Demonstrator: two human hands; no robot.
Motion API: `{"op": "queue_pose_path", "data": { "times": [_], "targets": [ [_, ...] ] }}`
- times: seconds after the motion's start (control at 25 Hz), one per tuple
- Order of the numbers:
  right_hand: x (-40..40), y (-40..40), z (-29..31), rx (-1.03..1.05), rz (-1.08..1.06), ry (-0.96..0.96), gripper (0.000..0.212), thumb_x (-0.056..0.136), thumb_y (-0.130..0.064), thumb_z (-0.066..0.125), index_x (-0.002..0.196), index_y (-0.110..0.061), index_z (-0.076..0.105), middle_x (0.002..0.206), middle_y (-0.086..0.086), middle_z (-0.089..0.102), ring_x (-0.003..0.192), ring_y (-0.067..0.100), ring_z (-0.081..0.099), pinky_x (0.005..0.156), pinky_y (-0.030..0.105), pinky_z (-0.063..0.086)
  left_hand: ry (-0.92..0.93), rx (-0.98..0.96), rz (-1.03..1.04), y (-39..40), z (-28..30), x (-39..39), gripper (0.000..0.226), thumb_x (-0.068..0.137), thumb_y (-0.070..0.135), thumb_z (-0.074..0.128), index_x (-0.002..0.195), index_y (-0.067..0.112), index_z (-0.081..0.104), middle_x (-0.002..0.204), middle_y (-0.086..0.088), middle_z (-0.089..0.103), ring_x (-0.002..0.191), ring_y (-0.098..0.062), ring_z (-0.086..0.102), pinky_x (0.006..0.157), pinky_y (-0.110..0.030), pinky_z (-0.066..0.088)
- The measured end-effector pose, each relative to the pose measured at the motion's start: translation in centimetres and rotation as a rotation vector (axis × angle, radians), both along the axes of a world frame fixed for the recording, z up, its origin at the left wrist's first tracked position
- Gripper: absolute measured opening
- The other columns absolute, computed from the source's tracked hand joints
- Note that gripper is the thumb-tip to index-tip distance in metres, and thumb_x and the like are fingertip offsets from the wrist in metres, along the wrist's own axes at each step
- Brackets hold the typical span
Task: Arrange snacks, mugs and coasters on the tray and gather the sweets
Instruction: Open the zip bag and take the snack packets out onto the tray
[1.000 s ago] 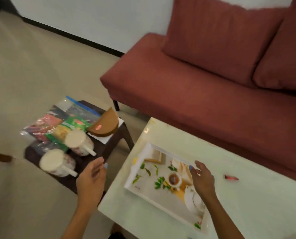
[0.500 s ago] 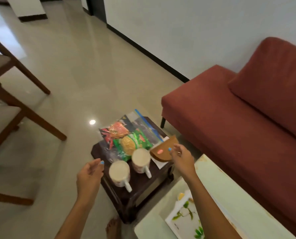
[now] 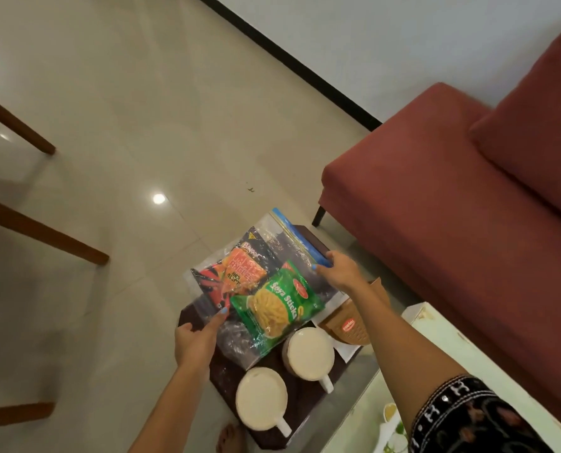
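Far left there's just shiny beige floor and some wooden furniture legs (image 3: 40, 228), nothing going on there.

Moving in, the left hand (image 3: 195, 341) is at the near-left corner of a clear zip bag (image 3: 263, 286) full of snack packets. Index finger is stretched out along the plastic, with the thumb curled beside it, so it looks like a loose pinch on the bag's edge, though I honestly can't tell how much plastic is actually between the fingers.

The bag sits on a small dark side table (image 3: 227, 374), tilted up a bit. Inside, an orange-and-black Bingo packet (image 3: 236, 273) is on the left and a green Soya Sticks packet (image 3: 277, 305) overlaps it on the right.

Just in front of the bag, nearer the camera, are two white mugs (image 3: 261, 398) side by side on the same table, handles pointing toward the viewer. The farther mug touches the bag's lower edge.

The right hand (image 3: 339, 273) is on the opposite side of the bag, fingers closed over the far-right corner by the blue zip strip (image 3: 300, 238). So the bag is stretched between both hands.

Right under that forearm there's a brown coaster holder (image 3: 349, 325) resting on something white.

Further right is the edge of a pale coffee table (image 3: 469, 364), with a corner of the leafy printed tray (image 3: 392, 429) peeking out at the bottom, and a red sofa (image 3: 436, 223) behind it all.
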State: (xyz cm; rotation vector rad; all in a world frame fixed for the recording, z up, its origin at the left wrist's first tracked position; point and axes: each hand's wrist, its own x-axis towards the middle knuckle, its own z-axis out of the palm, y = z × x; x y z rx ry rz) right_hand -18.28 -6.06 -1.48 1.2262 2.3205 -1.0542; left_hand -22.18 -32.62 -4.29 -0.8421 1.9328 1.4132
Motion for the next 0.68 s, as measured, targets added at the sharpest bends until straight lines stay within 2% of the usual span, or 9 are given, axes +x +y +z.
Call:
{"op": "queue_pose_path", "data": {
  "times": [0.12, 0.24, 0.36, 0.44, 0.48, 0.56, 0.68],
  "targets": [
    [-1.2, 0.7, -1.6, 0.018, 0.027, -0.05, 0.053, 0.088, -0.035, 0.06, 0.13, -0.005, 0.047, 0.132, 0.015, 0.053, 0.117, 0.03, 0.051, 0.096, 0.037, 0.042, -0.07, 0.066, -0.002, 0.0, -1.9, -0.3, 0.084, 0.07, 0.034, 0.077, 0.136, 0.005, 0.035, 0.133, -0.018, 0.051, 0.119, -0.035, 0.051, 0.103, -0.048, 0.041],
    [-2.1, 1.0, -2.3, 0.032, -0.02, -0.045, 0.047, 0.088, -0.034, 0.061, 0.121, -0.002, 0.055, 0.121, 0.017, 0.06, 0.113, 0.033, 0.055, 0.096, 0.043, 0.045, -0.088, 0.11, 0.027, 0.1, -2.2, -0.5, 0.052, 0.08, 0.021, 0.07, 0.124, 0.002, 0.049, 0.11, -0.014, 0.063, 0.1, -0.028, 0.06, 0.087, -0.039, 0.05],
    [-2.9, 1.1, -1.5, 0.041, -0.109, 0.073, 0.025, 0.086, -0.022, 0.064, 0.101, -0.001, 0.067, 0.1, 0.02, 0.067, 0.096, 0.031, 0.061, 0.085, 0.04, 0.048, -0.066, 0.152, 0.104, 0.3, -1.3, -0.9, 0.023, 0.086, 0.003, 0.057, 0.109, -0.001, 0.057, 0.087, -0.011, 0.062, 0.08, -0.023, 0.06, 0.068, -0.031, 0.049],
    [-3.3, 1.1, 0.3, 0.035, -0.104, 0.166, 0.019, 0.085, -0.018, 0.066, 0.096, -0.004, 0.071, 0.09, 0.015, 0.067, 0.083, 0.021, 0.057, 0.076, 0.036, 0.047, -0.024, 0.153, 0.135, 0.8, -0.4, -1.3, 0.006, 0.087, 0.002, 0.055, 0.092, 0.005, 0.058, 0.087, -0.012, 0.062, 0.069, -0.018, 0.058, 0.064, -0.03, 0.048],
    [-3.4, 1.1, 1.4, 0.048, -0.085, 0.211, 0.018, 0.085, -0.018, 0.066, 0.096, -0.005, 0.071, 0.084, 0.011, 0.065, 0.08, 0.018, 0.056, 0.072, 0.033, 0.045, 0.009, 0.144, 0.143, 1.2, 0.3, -1.6, 0.006, 0.088, 0.003, 0.055, 0.086, 0.008, 0.056, 0.088, -0.012, 0.061, 0.066, -0.017, 0.057, 0.061, -0.028, 0.048],
    [-3.0, 1.2, 4.1, 0.091, -0.079, 0.313, 0.016, 0.084, -0.019, 0.065, 0.096, -0.01, 0.073, 0.08, 0.003, 0.065, 0.08, 0.015, 0.059, 0.07, 0.03, 0.044, 0.081, 0.148, 0.155, 2.1, 1.7, -2.3, 0.007, 0.088, 0.003, 0.056, 0.083, 0.009, 0.054, 0.091, -0.014, 0.061, 0.066, -0.017, 0.056, 0.062, -0.029, 0.049],
    [-1.3, 2.2, 8.7, 0.161, -0.166, 0.433, 0.013, 0.083, -0.024, 0.066, 0.092, -0.02, 0.074, 0.084, -0.002, 0.071, 0.084, 0.016, 0.064, 0.076, 0.035, 0.05, 0.184, 0.127, 0.138, 4.1, 4.5, -3.3, 0.009, 0.085, 0.005, 0.06, 0.093, 0.008, 0.058, 0.099, -0.017, 0.063, 0.084, -0.025, 0.059, 0.079, -0.037, 0.053]
  ]
}}
